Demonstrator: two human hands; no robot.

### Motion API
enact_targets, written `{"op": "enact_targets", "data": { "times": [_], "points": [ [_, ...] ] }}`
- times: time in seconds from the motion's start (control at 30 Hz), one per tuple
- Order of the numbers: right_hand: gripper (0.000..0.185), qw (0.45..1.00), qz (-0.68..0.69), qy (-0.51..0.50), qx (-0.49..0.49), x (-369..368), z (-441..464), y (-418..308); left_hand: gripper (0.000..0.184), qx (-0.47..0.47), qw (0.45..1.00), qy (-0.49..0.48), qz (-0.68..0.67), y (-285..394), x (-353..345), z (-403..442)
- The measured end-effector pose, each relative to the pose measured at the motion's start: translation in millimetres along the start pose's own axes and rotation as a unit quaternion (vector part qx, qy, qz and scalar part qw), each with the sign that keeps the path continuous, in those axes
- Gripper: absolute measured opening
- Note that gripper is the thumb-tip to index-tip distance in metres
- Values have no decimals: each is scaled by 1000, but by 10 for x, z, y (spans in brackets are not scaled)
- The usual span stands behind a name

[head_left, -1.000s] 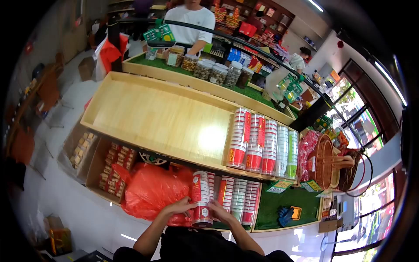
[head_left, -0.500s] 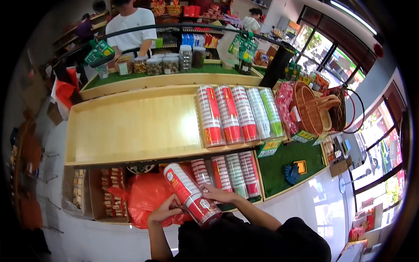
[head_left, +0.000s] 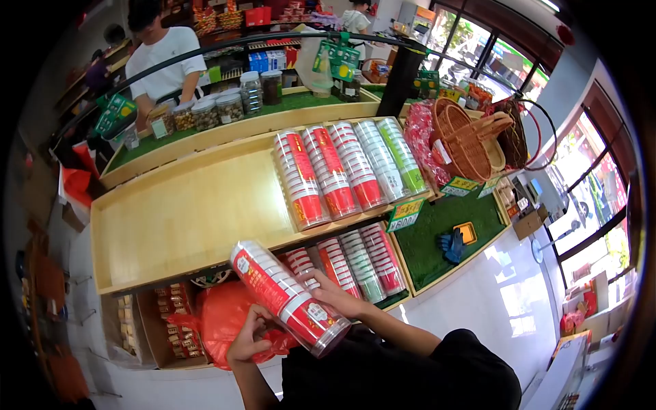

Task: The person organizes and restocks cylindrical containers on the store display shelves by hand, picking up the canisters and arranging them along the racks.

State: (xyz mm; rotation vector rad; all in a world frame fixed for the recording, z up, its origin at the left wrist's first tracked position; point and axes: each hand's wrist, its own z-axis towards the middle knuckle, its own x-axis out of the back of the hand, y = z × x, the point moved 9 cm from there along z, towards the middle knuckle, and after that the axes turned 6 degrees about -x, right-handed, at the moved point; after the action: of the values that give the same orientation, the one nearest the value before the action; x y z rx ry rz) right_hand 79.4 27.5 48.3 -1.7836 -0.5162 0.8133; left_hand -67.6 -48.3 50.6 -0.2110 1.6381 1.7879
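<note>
A clear cylinder of stacked red and white tubs (head_left: pixel 283 294) is tilted in front of me, its top leaning left over the front edge of the wooden tray (head_left: pixel 184 198). My right hand (head_left: pixel 329 292) grips its right side. My left hand (head_left: pixel 253 333) is at its lower left side, fingers curled against it. Several similar cylinders (head_left: pixel 331 171), red, white and green, lie side by side in the tray's right part. More cylinders (head_left: pixel 348 266) lie on the lower shelf, beyond my right hand. A red plastic bag (head_left: pixel 222 314) is behind my left hand.
Lidded jars (head_left: pixel 229 106) line the green strip behind the tray, where a person in white (head_left: pixel 167 61) stands. Wicker baskets (head_left: pixel 461 140) sit at the right. Blue gloves (head_left: pixel 451 244) and a yellow tray (head_left: pixel 467 233) lie on green turf. Price signs (head_left: pixel 405 214) edge the tray.
The cylinder has gone from upright on the lower level to raised and tilted left, held by my hands. The view has turned, shifting the tray and its cylinders left in the frame.
</note>
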Motion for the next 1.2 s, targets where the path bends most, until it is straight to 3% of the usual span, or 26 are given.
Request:
{"op": "enact_targets", "data": {
  "times": [0.1,0.17,0.33,0.37,0.57,0.63,0.67,0.7,0.77,0.83,0.9,1.03,1.17,1.2],
  "points": [
    [57,999,-42,25,15,33,-118,-91,73,-11,999,6,44,91,-105,143],
    [62,993,47,66,84,83,-95,-155,81,-14,997,24,74,146,-126,258],
    [64,977,112,131,127,220,-83,-231,107,-26,987,54,149,189,-179,512],
    [81,983,111,115,90,223,-91,-214,107,-22,987,50,148,174,-207,549],
    [80,982,91,104,129,226,-86,-307,105,-57,953,131,268,103,-48,725],
    [78,978,24,118,169,204,-94,-414,99,-61,943,127,302,159,-11,815],
    [77,978,-62,149,135,245,-100,-429,96,-62,930,123,342,188,21,869],
    [77,978,-59,149,131,304,-62,-453,92,-63,914,119,382,220,63,925],
    [76,864,-398,237,195,357,-26,-723,86,-62,880,132,452,317,149,1040],
    [64,799,-503,263,196,430,55,-927,83,-93,825,107,547,366,244,1247],
    [60,700,-613,299,212,485,159,-1068,81,-115,819,118,550,390,388,1408],
    [62,668,-637,307,232,633,424,-1140,82,-126,821,127,542,535,434,1670],
    [65,693,-596,318,251,703,554,-1130,80,-126,817,169,536,477,609,1730],
    [64,699,-575,332,265,730,548,-1120,80,-116,792,190,569,437,655,1692]
  ]
}}
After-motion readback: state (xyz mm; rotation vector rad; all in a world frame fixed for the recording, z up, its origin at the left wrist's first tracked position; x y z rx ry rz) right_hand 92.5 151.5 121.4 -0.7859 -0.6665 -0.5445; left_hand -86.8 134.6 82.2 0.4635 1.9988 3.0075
